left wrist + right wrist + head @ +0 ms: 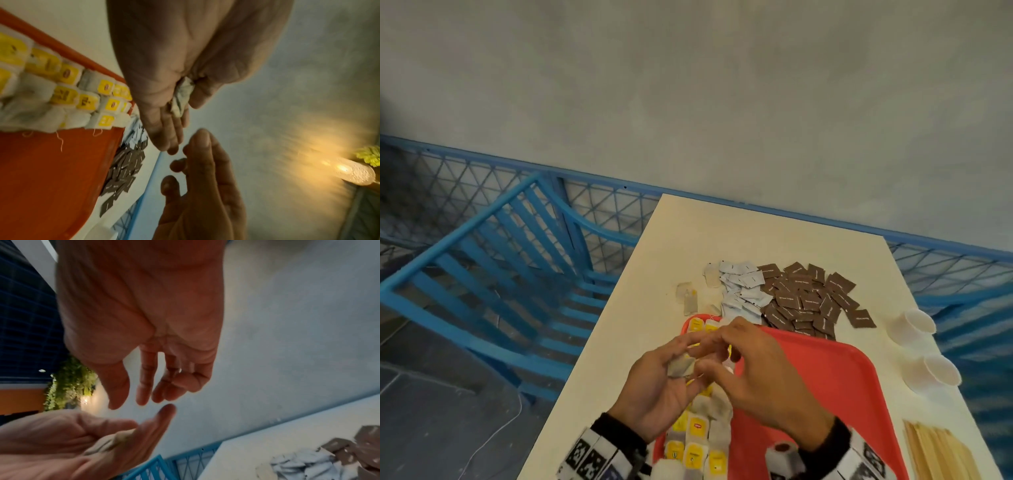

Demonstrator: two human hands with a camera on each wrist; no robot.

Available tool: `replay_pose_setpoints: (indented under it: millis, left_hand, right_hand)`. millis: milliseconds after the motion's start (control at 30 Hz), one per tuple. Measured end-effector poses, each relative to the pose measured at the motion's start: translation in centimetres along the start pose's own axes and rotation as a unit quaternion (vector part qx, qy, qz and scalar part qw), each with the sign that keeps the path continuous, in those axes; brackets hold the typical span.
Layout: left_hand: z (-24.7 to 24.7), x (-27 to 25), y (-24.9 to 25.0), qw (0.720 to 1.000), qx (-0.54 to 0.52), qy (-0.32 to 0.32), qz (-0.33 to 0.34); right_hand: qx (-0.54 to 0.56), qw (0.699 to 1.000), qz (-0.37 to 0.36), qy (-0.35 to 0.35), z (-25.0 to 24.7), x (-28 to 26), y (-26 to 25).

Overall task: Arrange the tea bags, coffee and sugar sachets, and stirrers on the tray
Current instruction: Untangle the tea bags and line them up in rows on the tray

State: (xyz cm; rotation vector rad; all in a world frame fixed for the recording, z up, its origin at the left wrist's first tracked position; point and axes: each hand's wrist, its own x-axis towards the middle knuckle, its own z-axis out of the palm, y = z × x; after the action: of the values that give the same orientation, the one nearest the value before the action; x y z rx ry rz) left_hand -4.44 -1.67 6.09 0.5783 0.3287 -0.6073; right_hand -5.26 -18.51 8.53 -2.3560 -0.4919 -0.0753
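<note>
A red tray (825, 377) lies on the cream table, with rows of yellow-tagged tea bags (698, 435) along its left side, seen too in the left wrist view (68, 94). My left hand (688, 359) hovers over those rows and holds one crumpled tea bag (182, 97) between thumb and fingers. My right hand (719, 356) faces it fingertip to fingertip; its fingers (144, 386) hang loosely bent and nothing shows between them. Beyond the tray lie white sugar sachets (743, 291) and brown coffee sachets (808, 298). Wooden stirrers (941, 452) lie at the near right.
A few loose tea bags (690, 296) lie on the table left of the sachets. Two white paper cups (914, 325) lie on their sides right of the tray. A blue chair (500, 274) stands left of the table, with a blue mesh fence behind.
</note>
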Motion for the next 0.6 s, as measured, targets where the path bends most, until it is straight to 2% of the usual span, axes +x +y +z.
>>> replay_pose_setpoints:
  millis: [100,167,333,433,600]
  left_hand:
    - [2.4,0.0,-1.5,1.0,0.001,-0.022,-0.016]
    - [4.0,-0.3,-2.5,0.999,0.008,-0.035,-0.023]
    - [5.9,-1.1,-3.7,0.998,0.068,-0.02,0.001]
    - [6.5,-1.6,-3.5,0.993,0.116,-0.005,0.024]
    - [6.8,-2.8,-3.1,0.965,0.261,-0.007,0.022]
  right_hand:
    - [-0.054,0.999,0.003,-0.005,-0.5,-2.1,-0.2]
    - [-0.056,0.998,0.001,0.017,-0.6,-3.2,0.1]
    - [-0.002,0.993,-0.05,0.112,-1.6,-5.1,-0.1]
    - [-0.002,0.973,-0.113,0.2,-2.6,-5.9,-0.2]
    - [-0.004,0.944,-0.145,0.296,-3.3,-6.9,0.5]
